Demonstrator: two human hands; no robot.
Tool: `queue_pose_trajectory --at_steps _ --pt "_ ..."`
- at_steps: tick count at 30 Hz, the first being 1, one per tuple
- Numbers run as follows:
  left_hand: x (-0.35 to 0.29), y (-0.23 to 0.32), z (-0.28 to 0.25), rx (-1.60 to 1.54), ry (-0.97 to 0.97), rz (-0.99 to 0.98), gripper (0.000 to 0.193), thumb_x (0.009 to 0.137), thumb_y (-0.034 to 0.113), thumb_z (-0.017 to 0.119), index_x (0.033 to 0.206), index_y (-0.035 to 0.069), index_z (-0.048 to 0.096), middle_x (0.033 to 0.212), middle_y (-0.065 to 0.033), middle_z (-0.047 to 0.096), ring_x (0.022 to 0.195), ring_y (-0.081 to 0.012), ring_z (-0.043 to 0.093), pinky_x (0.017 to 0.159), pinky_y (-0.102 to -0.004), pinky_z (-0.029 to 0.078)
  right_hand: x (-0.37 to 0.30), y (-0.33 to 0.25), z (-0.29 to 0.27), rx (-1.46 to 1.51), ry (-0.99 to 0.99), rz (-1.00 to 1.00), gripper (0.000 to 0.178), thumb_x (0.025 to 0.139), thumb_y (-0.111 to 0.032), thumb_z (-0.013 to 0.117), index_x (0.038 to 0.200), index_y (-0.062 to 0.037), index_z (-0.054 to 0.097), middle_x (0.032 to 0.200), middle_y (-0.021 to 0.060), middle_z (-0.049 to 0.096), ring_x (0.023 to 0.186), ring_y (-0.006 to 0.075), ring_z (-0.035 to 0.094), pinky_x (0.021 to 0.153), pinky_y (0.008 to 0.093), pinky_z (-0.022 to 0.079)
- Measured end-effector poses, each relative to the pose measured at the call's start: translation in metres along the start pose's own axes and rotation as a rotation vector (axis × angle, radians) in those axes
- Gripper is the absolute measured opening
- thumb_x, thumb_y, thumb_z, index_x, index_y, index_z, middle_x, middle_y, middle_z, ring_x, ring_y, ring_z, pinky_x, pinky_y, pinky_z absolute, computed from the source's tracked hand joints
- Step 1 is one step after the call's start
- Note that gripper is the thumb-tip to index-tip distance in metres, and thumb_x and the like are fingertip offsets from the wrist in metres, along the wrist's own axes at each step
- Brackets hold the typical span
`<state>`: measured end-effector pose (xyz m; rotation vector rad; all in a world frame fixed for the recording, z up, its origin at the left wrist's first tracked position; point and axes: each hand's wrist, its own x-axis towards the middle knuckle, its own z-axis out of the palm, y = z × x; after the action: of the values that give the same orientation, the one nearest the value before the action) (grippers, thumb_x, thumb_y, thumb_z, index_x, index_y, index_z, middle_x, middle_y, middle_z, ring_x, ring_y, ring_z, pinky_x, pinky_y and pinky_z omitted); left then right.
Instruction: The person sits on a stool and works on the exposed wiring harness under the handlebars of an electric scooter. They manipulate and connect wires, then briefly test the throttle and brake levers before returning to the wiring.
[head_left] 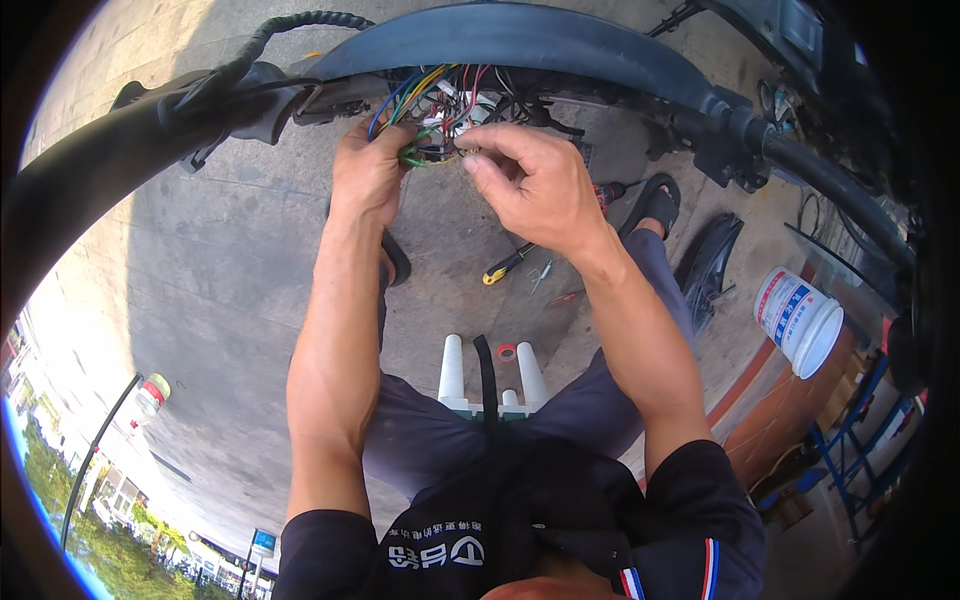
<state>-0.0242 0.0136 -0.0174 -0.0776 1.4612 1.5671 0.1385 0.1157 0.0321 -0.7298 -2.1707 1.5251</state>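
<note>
A bundle of thin coloured wires [435, 78], blue, green, yellow and red among them, hangs from under the dark curved panel [500, 38] of what looks like an electric scooter. White plastic connectors [482, 103] sit among the strands. My left hand [368, 178] is closed on the wires at the bundle's left side, with green ends showing past the thumb. To its right, my right hand [540, 185] has thumb and forefinger close together at a thin wire by the connectors. What exactly lies between those fingertips is too small to tell.
Dark handlebar parts [90, 170] arch across the far left. On the floor lie a yellow-and-black-handled tool [495, 273], a red drill [606, 193] and a dark curved trim piece [708, 265]. A white bucket [812, 330] stands at the right. Between my knees are white stool legs [451, 365] and a red tape roll [507, 352].
</note>
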Motion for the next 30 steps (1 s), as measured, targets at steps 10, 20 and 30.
queue_pose_trajectory --at_steps 10,20,30 --pt "-0.001 -0.001 0.005 -0.033 0.040 0.019 0.021 0.086 -0.006 0.057 0.107 -0.008 0.055 0.097 -0.0148 0.063 0.087 -0.0249 0.065 0.069 -0.0339 0.051 -0.045 -0.002 -0.036 0.000 0.015 0.101 0.020 0.083 -0.005 0.069 0.103 -0.0023 0.070 0.076 0.0069 0.066 0.059 0.0097 0.060 0.055 0.0250 0.048" --pt "-0.001 -0.011 0.008 -0.111 0.072 0.077 0.020 0.083 -0.005 0.059 0.103 -0.007 0.058 0.091 -0.0121 0.064 0.076 -0.0200 0.065 0.069 -0.0299 0.053 -0.146 0.010 -0.005 -0.205 -0.718 0.086 0.029 0.083 -0.022 0.070 0.107 -0.0052 0.067 0.093 0.0122 0.067 0.091 0.0322 0.063 0.080 0.0421 0.051" --pt "0.002 -0.015 0.007 -0.064 0.057 0.100 0.020 0.086 -0.001 0.062 0.104 0.001 0.055 0.090 -0.0087 0.061 0.074 -0.0194 0.062 0.061 -0.0305 0.047 -0.144 0.011 -0.008 -0.233 -0.620 0.085 0.028 0.082 -0.023 0.070 0.102 -0.0034 0.067 0.092 0.0135 0.066 0.093 0.0337 0.063 0.083 0.0431 0.051"
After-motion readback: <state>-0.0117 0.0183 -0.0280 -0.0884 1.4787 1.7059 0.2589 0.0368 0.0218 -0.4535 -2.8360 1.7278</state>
